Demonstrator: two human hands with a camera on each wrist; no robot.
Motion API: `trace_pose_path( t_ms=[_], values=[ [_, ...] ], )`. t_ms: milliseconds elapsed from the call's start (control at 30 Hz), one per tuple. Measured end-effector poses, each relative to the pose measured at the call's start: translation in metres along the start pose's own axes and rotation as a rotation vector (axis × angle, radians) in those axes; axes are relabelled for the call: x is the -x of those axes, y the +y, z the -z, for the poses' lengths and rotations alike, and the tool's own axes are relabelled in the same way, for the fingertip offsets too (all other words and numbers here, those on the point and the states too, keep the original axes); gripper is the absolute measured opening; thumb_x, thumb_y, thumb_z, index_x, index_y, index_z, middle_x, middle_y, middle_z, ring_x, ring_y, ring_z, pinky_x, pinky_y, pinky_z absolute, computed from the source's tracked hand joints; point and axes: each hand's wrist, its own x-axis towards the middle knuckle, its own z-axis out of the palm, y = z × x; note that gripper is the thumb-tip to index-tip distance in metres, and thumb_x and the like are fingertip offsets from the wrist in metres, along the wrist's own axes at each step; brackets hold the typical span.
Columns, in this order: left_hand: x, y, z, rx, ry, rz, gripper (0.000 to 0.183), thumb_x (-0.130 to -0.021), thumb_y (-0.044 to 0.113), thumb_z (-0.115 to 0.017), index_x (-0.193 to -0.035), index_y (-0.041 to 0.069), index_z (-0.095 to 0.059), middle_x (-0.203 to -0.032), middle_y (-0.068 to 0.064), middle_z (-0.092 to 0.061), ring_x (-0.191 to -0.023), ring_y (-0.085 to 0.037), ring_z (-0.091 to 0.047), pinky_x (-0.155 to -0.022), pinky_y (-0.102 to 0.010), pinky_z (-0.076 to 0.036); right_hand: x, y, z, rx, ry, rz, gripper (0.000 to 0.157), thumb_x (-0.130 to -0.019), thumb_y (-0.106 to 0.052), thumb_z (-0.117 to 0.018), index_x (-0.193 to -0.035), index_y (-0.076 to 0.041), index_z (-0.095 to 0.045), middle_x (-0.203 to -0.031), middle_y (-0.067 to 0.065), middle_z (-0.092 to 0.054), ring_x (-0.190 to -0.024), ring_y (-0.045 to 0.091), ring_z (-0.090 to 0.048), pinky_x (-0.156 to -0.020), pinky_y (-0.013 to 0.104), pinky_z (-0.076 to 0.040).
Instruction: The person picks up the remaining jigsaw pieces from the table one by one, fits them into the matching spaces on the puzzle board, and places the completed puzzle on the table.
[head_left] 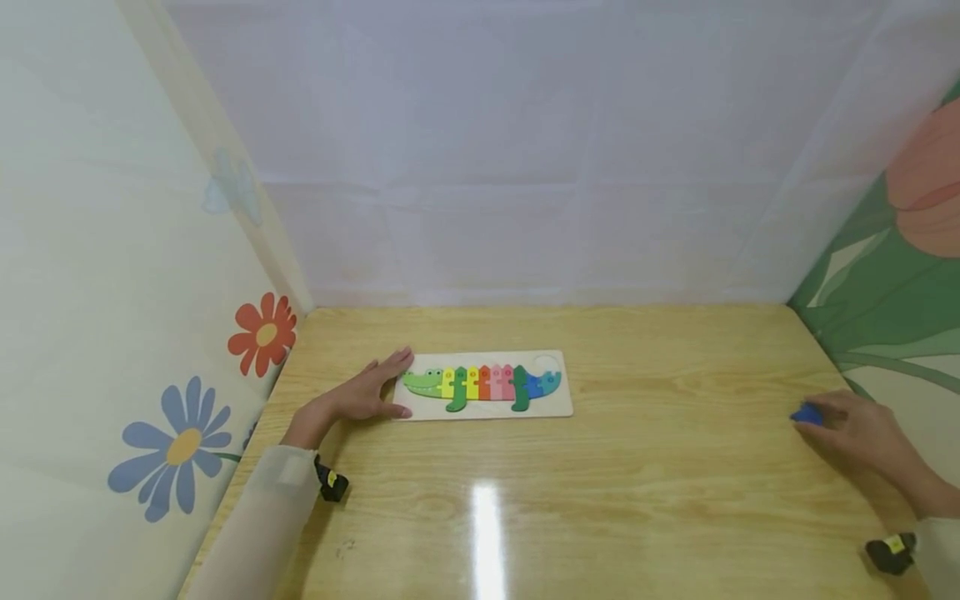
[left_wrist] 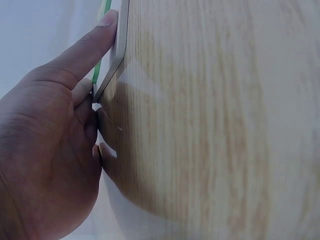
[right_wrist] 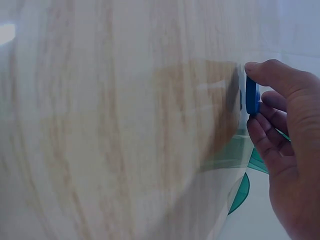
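Note:
A pale wooden puzzle board (head_left: 480, 410) lies flat on the table, bearing a colourful crocodile made of several interlocking pieces. The crocodile's green head (head_left: 423, 382) points left, and a pale rounded outline shows above its blue tail (head_left: 551, 382). At the board's left end rests my left hand (head_left: 367, 392), thumb at the near corner and fingers spread toward the far one. The left wrist view shows that thumb against the board's edge. Far to the right, my right hand (head_left: 862, 429) pinches a small blue puzzle piece (right_wrist: 252, 95) between thumb and fingers, close to the tabletop.
The wooden table (head_left: 637, 500) reflects a bright strip of light near its front. A white sheet (head_left: 480, 167) stands behind it. Flower-printed sheets flank it, with a red flower (head_left: 266, 335) at left and green leaves (head_left: 900, 300) at right.

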Motion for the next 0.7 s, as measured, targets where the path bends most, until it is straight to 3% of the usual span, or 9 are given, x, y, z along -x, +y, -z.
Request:
trace_pose_path(
  t_ms=[333, 467, 633, 700],
  values=[
    [0.000, 0.001, 0.001, 0.007, 0.000, 0.000, 0.106, -0.095, 0.038, -0.081, -0.168, -0.001, -0.016, -0.177, -0.021, -0.006, -0.163, -0.041, -0.004, -0.128, -0.066, 0.000, -0.012, -0.008, 0.004, -0.010, 0.011, 0.038, 0.059, -0.077, -0.022, -0.095, -0.116, 0.015, -0.071, -0.112, 0.038, -0.069, -0.097, 0.060, -0.065, -0.077, 0.070, -0.052],
    [0.001, 0.001, 0.001, 0.008, -0.002, -0.004, 0.105, -0.095, 0.037, -0.081, -0.167, -0.002, -0.016, -0.176, -0.022, -0.007, -0.163, -0.043, -0.004, -0.127, -0.068, -0.001, -0.017, -0.011, 0.007, -0.006, 0.011, 0.052, 0.058, -0.074, -0.023, -0.096, -0.115, 0.012, -0.073, -0.112, 0.035, -0.071, -0.094, 0.053, -0.069, -0.074, 0.048, -0.058],
    [0.001, 0.003, 0.002, 0.011, -0.006, 0.002, 0.106, -0.095, 0.038, -0.081, -0.168, -0.002, -0.015, -0.177, -0.022, -0.006, -0.163, -0.042, -0.004, -0.127, -0.067, 0.000, -0.021, -0.013, 0.008, -0.001, 0.018, 0.066, 0.055, -0.074, -0.023, -0.097, -0.113, 0.008, -0.075, -0.111, 0.031, -0.073, -0.090, 0.041, -0.071, -0.071, 0.025, -0.049],
    [0.001, 0.003, 0.002, 0.011, -0.005, 0.004, 0.106, -0.095, 0.038, -0.081, -0.168, -0.002, -0.015, -0.177, -0.022, -0.006, -0.163, -0.042, -0.004, -0.128, -0.067, -0.001, -0.023, -0.014, 0.008, -0.004, 0.025, 0.073, 0.053, -0.074, -0.023, -0.097, -0.112, 0.007, -0.076, -0.111, 0.030, -0.073, -0.087, 0.027, -0.073, -0.072, 0.021, -0.046]
  ],
)
